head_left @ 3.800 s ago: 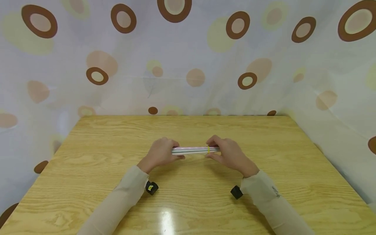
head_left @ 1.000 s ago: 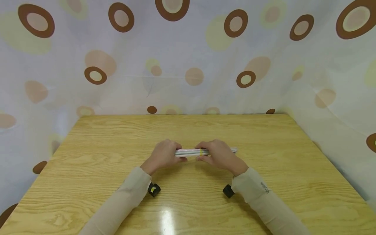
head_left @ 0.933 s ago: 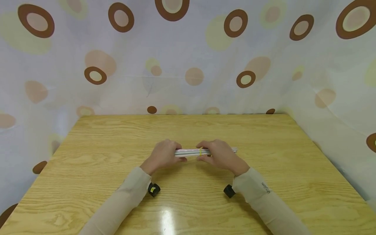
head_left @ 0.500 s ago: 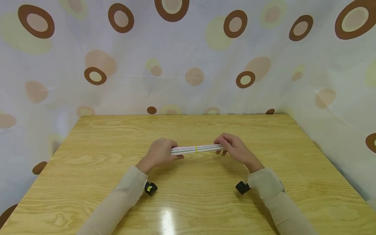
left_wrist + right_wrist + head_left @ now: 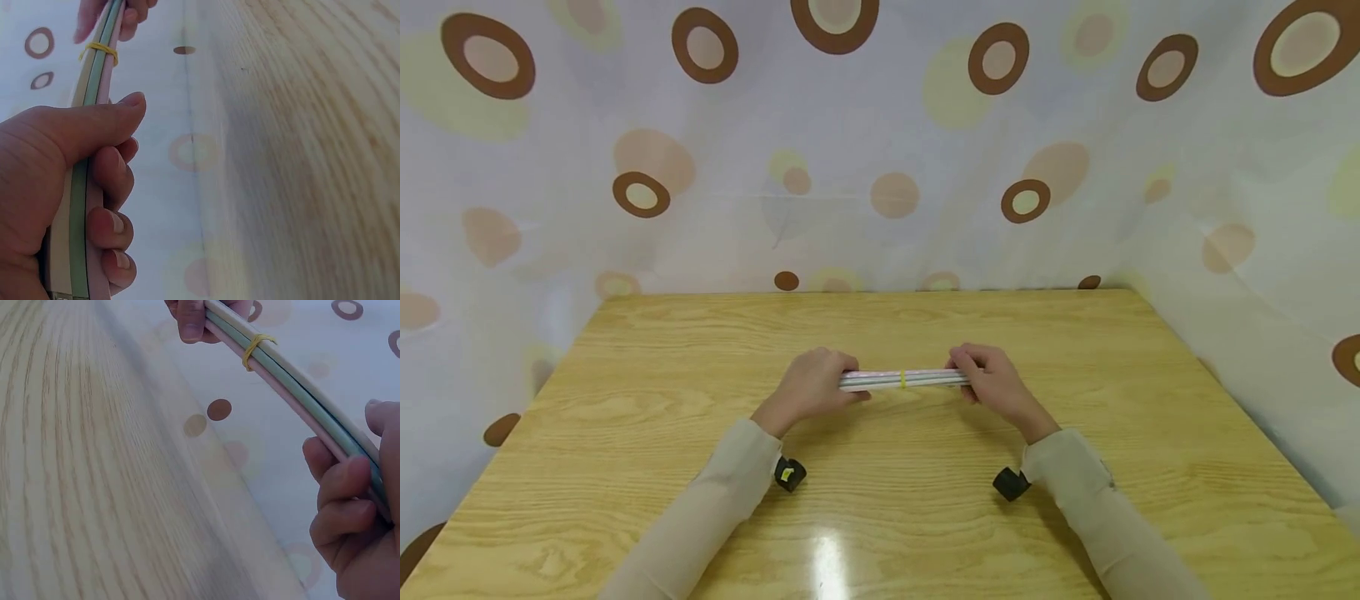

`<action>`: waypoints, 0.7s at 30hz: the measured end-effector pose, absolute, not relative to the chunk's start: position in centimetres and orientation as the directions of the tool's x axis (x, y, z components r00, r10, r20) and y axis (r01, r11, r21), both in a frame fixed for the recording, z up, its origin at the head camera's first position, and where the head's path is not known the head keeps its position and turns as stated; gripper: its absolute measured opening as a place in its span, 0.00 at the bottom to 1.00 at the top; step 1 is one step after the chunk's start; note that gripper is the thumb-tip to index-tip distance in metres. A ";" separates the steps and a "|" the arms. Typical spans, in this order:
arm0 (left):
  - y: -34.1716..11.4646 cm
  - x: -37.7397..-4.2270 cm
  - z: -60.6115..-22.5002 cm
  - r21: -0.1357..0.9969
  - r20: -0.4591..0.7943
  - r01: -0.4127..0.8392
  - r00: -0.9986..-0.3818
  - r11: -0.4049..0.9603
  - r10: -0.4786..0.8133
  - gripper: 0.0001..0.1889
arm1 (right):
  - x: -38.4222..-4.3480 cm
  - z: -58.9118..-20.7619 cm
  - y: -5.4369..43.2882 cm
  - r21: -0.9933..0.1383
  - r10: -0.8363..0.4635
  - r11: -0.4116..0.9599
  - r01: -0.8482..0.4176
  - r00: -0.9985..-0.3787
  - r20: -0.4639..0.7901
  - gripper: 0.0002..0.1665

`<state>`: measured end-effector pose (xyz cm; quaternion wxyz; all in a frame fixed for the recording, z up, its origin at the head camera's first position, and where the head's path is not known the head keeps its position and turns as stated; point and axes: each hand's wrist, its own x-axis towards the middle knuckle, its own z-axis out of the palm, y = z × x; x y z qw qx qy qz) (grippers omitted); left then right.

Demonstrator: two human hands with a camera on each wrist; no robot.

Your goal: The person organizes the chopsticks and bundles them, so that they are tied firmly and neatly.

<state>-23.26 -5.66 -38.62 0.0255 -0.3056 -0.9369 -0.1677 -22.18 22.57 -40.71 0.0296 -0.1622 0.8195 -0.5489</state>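
A bundle of long, slim pastel strips (image 5: 872, 381), coloured beige, green and pink, is held level above the table. Their exact kind is hard to tell. A yellow rubber band (image 5: 902, 379) circles it near the middle, also visible as a yellow band (image 5: 251, 351) in the right wrist view. My left hand (image 5: 811, 385) grips the left end, thumb across one side and fingers curled round the other; the left wrist view shows this left hand (image 5: 75, 162) closely. My right hand (image 5: 996, 383) holds the right end between thumb and curled fingers. Both hands partly hide the ends.
The wooden table (image 5: 880, 483) spreads under both hands. Behind it and along the sides hangs a pale curtain (image 5: 850, 233) with brown, peach and yellow spots. Black wrist devices (image 5: 1011, 483) sit below the sleeve cuffs.
The right hand has moved from around the band to the bundle's right end. The yellow band now sits farther left, near the middle, than 3.8 seconds ago. The left hand keeps its grip.
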 end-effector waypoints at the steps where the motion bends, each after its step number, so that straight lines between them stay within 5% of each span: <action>1: -5.7 -23.3 -38.6 0.293 0.146 0.583 -0.811 0.758 0.567 0.12 | -22.2 -40.9 22.6 -0.904 -0.307 0.355 -0.237 -0.943 0.127 0.22; 8: -6.2 -23.6 -38.9 0.295 0.153 0.581 -0.813 0.759 0.563 0.13 | -22.2 -41.4 23.2 -0.860 -0.439 0.366 -0.355 -0.881 0.177 0.06; 21: -7.6 -24.5 -40.1 0.422 0.045 0.603 -0.760 0.677 0.649 0.13 | -22.5 -42.8 23.1 -0.733 -0.502 0.509 -0.452 -0.847 0.174 0.05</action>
